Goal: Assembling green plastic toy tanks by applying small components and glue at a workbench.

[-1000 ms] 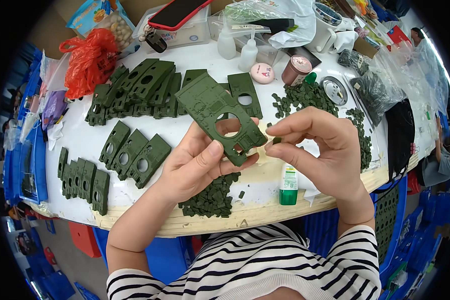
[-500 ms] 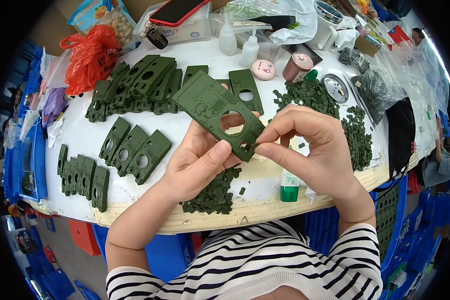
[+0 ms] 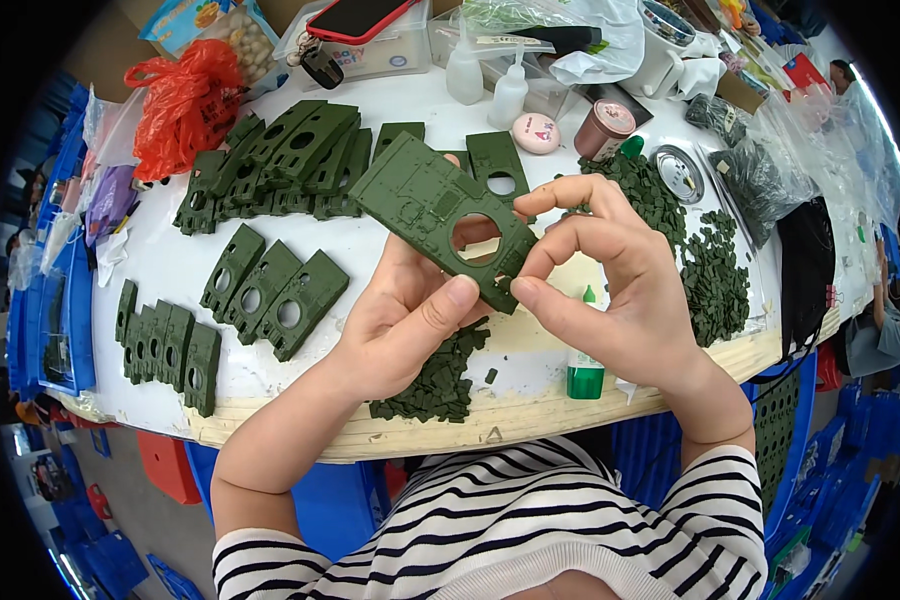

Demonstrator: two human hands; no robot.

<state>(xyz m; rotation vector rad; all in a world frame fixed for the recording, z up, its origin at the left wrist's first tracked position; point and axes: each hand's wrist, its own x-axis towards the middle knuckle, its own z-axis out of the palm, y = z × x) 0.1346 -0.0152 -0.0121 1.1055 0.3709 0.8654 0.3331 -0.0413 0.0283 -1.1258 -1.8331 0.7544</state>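
My left hand grips a dark green plastic model tank hull from below, its thumb across the lower edge. The hull is tilted above the table and has a large round hole. At its lower right corner, beside a small opening, the thumb and index finger of my right hand are pinched together. Whatever lies between those fingertips is too small or hidden to make out. Below the hands lie a heap of small green plastic pieces and a clear glue bottle with a green end.
Similar hulls stand in a stack at the back left and lie in rows nearer. More small green pieces are heaped at right, by a round metal lid. Behind are white squeeze bottles, a red bag and a phone.
My right hand's other fingers have lifted and spread, while its thumb and index stay at the hull's corner. The hull has shifted slightly up and right in view.
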